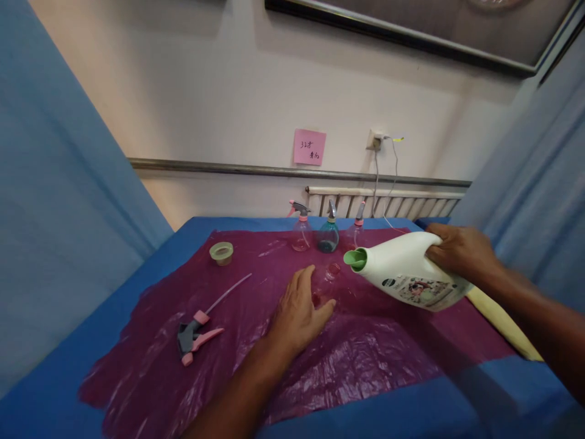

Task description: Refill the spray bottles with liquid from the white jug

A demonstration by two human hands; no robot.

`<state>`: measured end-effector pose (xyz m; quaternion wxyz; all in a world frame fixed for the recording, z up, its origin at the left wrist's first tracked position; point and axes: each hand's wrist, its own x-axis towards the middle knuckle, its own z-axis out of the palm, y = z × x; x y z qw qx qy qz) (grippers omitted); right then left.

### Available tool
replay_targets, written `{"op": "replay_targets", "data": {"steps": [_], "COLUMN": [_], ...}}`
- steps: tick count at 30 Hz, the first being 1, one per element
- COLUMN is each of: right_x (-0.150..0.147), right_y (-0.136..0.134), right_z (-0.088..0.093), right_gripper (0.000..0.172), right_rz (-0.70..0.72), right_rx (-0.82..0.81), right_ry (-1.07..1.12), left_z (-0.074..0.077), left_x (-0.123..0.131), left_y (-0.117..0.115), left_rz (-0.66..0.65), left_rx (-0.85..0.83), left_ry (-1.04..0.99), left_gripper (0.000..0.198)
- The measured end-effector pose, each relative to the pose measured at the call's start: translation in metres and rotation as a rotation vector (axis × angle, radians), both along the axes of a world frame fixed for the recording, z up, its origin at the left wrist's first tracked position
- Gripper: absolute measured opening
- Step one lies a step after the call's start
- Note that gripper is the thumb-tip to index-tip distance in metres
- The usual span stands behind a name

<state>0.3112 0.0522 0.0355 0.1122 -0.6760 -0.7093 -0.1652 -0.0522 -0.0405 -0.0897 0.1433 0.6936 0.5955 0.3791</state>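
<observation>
My right hand (461, 247) is wrapped round the handle of a large white detergent jug (406, 265). The jug is tipped onto its side in the air, its green spout (355, 260) facing left. Just left of the spout, a clear bottle (329, 277) without a top stands on the purple plastic sheet. My left hand (299, 305) is beside this bottle, thumb and fingers apart; whether it touches the bottle I cannot tell. A grey and pink spray head (192, 335) with a long tube lies to the left.
Along the back stand a pink spray bottle (301, 235), a teal one (328, 235) and another pink one (356, 231). A small translucent bowl (222, 253) sits at left. A yellow cloth-like item (503, 323) lies at right. Blue curtains (68, 183) flank both sides.
</observation>
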Motion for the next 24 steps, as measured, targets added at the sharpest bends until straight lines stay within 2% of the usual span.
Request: {"op": "replay_targets", "data": {"steps": [9,24], "right_x": [-0.011,-0.011], "right_y": [-0.003,0.005], "right_z": [0.02,0.031], "right_gripper": [0.029,0.026], "right_rz": [-0.025,0.02], "right_rx": [-0.068,-0.078], "right_ry": [-0.122,-0.235], "left_z": [-0.003,0.003], "left_x": [0.001,0.003], "left_y": [-0.002,-0.005], "left_rz": [-0.014,-0.01], "left_rx": [0.02,-0.033], "left_ry": [0.005,0.052], "left_gripper": [0.078,0.077]}}
